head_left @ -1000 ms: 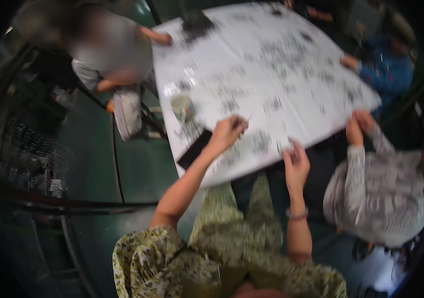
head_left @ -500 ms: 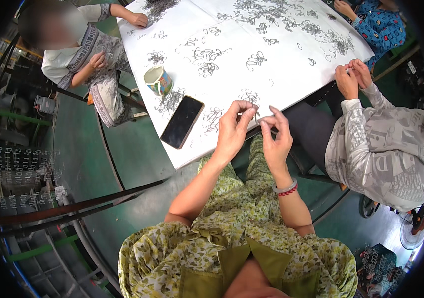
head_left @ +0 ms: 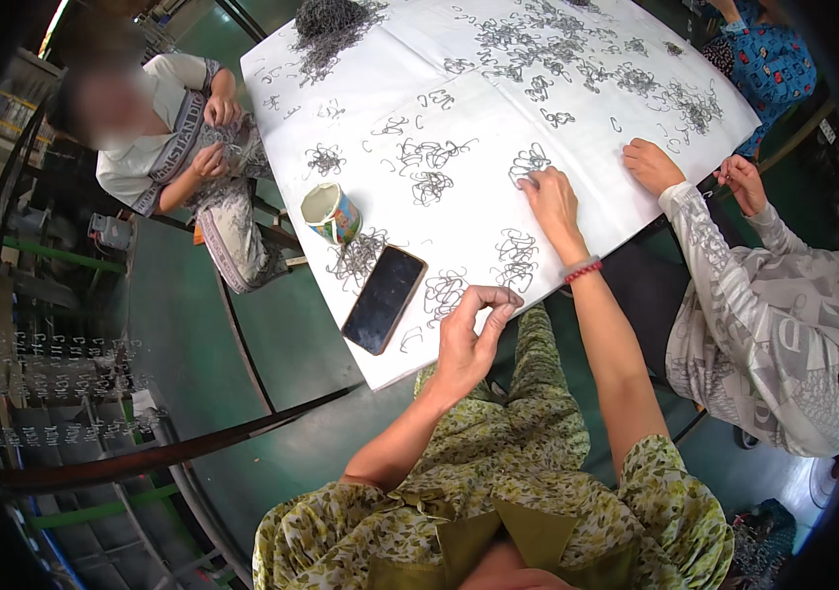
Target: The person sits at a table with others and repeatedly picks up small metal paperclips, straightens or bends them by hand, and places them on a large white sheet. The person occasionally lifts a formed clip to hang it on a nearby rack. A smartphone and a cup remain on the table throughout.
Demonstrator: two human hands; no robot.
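My left hand [head_left: 471,342] is at the table's near edge with thumb and forefinger pinched together; whatever lies between the tips is too small to make out. Just beyond its fingertips is a small heap of thin dark open rings [head_left: 517,258]. My right hand [head_left: 554,205] reaches farther over the table, its fingers bent and closed down at the near side of another small ring cluster [head_left: 531,157]. Its fingertips touch that cluster, and what they grip is hidden. A further ring heap [head_left: 445,293] lies beside my left hand.
On the white-covered table [head_left: 419,379] are a dark phone [head_left: 385,299], a colourful cup [head_left: 333,213], a dense dark ring mound [head_left: 329,24] and scattered ring clusters [head_left: 429,157]. People sit around it; a co-worker's hand [head_left: 652,165] rests at the right edge.
My right hand has left my left hand's side and moved up and away to a ring cluster. My left hand stays pinched near the edge. The view has shifted; the co-workers' hands have moved.
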